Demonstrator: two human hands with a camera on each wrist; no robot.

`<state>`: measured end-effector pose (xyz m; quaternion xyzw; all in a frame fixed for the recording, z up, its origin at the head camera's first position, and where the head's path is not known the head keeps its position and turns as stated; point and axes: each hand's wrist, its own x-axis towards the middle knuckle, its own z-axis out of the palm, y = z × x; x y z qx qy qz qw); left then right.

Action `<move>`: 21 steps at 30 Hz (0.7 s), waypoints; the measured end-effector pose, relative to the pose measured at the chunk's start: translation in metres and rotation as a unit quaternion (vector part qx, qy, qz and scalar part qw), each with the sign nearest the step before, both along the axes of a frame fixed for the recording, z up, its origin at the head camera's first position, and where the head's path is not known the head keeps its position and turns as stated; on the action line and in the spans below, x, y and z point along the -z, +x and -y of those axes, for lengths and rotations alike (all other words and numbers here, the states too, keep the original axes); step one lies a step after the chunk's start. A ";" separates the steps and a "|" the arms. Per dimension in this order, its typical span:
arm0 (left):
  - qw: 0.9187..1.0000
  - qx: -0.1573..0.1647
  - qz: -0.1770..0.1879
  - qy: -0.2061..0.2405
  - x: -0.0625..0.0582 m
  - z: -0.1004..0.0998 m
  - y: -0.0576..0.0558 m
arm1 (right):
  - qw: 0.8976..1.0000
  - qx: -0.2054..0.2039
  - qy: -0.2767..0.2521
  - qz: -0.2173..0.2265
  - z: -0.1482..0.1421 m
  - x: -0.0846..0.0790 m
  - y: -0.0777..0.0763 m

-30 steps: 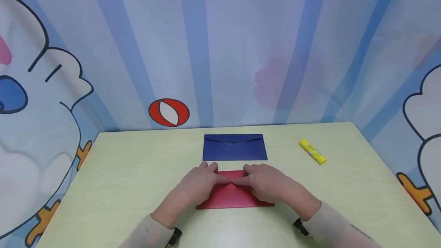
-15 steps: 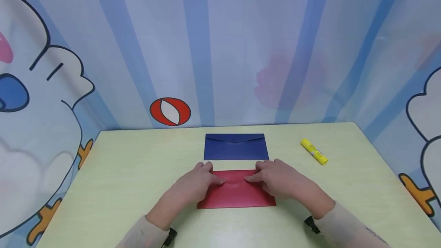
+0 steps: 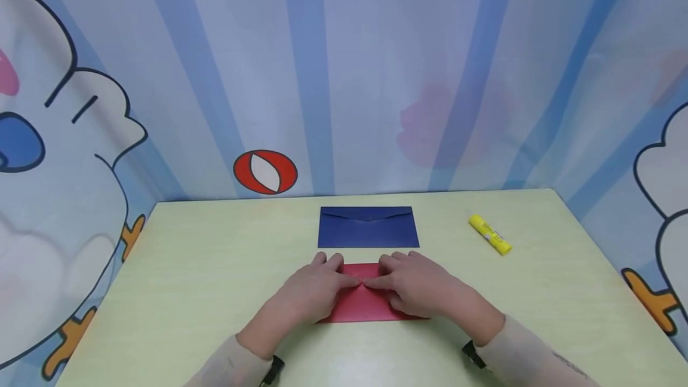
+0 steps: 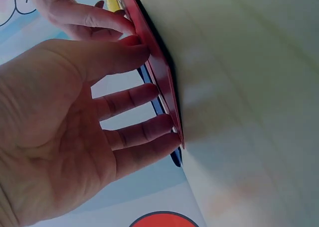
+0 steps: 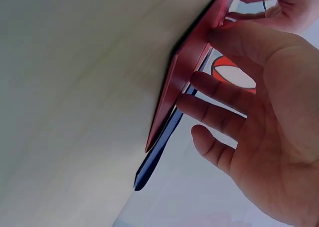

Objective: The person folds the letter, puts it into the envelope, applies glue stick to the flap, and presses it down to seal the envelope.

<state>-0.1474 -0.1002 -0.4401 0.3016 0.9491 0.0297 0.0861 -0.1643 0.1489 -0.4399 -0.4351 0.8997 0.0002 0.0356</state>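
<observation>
A red envelope (image 3: 371,309) lies flat on the table with both hands over its far half. With an outstretched thumb, the left hand (image 3: 312,290) presses on the flap near its middle, fingers along the far edge. From the other side, the right hand (image 3: 416,284) presses there too, and the two thumb tips almost meet. In the left wrist view, the left hand (image 4: 75,122) has its fingers loosely extended at the edge of the red envelope (image 4: 162,80). The right wrist view shows the right hand (image 5: 269,102) with relaxed, spread fingers. Part of the flap is hidden under the hands.
Just beyond the red envelope lies a dark blue envelope (image 3: 368,233), its flap folded down. A yellow glue stick (image 3: 490,235) rests on the pale table (image 3: 215,255) at the back right. A printed cartoon backdrop (image 3: 371,76) rises behind the table and along its sides.
Half a second ago the thumbs had slid apart along the flap from its middle. Now both hands have come back inward, thumbs together at the centre again. The envelopes and glue stick stay put.
</observation>
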 end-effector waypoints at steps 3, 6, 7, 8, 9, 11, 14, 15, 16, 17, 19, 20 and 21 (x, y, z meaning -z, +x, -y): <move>1.000 -0.007 0.001 -0.010 -0.001 -0.003 0.001 | 1.000 -0.001 0.007 -0.009 0.002 0.001 0.002; 1.000 -0.010 0.004 -0.011 -0.001 -0.004 0.002 | 1.000 0.005 0.010 -0.006 0.000 0.001 0.002; 1.000 -0.011 0.005 -0.011 -0.001 -0.004 0.002 | 1.000 0.008 0.008 -0.002 -0.002 0.001 0.001; 1.000 -0.012 0.007 -0.010 -0.001 -0.004 0.002 | 1.000 0.011 0.005 0.003 -0.004 0.001 0.001; 1.000 -0.013 0.008 -0.010 -0.001 -0.004 0.002 | 1.000 0.014 0.003 0.008 -0.007 0.001 0.000; 1.000 -0.014 0.009 -0.011 -0.001 -0.003 0.003 | 1.000 0.025 0.000 0.019 -0.012 0.000 -0.001; 1.000 -0.016 0.009 -0.013 -0.002 -0.002 0.003 | 0.999 0.041 0.000 0.031 -0.021 -0.003 -0.002; 1.000 -0.016 0.008 -0.014 -0.002 -0.002 0.003 | 0.998 0.045 0.001 0.033 -0.023 -0.003 -0.003; 1.000 -0.016 0.008 -0.015 -0.002 -0.002 0.003 | 0.998 0.047 0.003 0.032 -0.024 -0.004 -0.003; 1.000 -0.015 0.007 -0.015 -0.002 -0.003 0.003 | 0.998 0.047 0.004 0.031 -0.025 -0.004 -0.004; 1.000 -0.014 0.008 -0.018 -0.003 -0.004 0.004 | 0.999 0.043 0.006 0.028 -0.025 -0.004 -0.004; 1.000 -0.013 0.007 -0.021 -0.003 -0.005 0.004 | 0.999 0.040 0.006 0.025 -0.023 -0.004 -0.004; 1.000 -0.013 0.006 -0.023 -0.003 -0.007 0.004 | 0.999 0.034 0.006 0.022 -0.021 -0.004 -0.004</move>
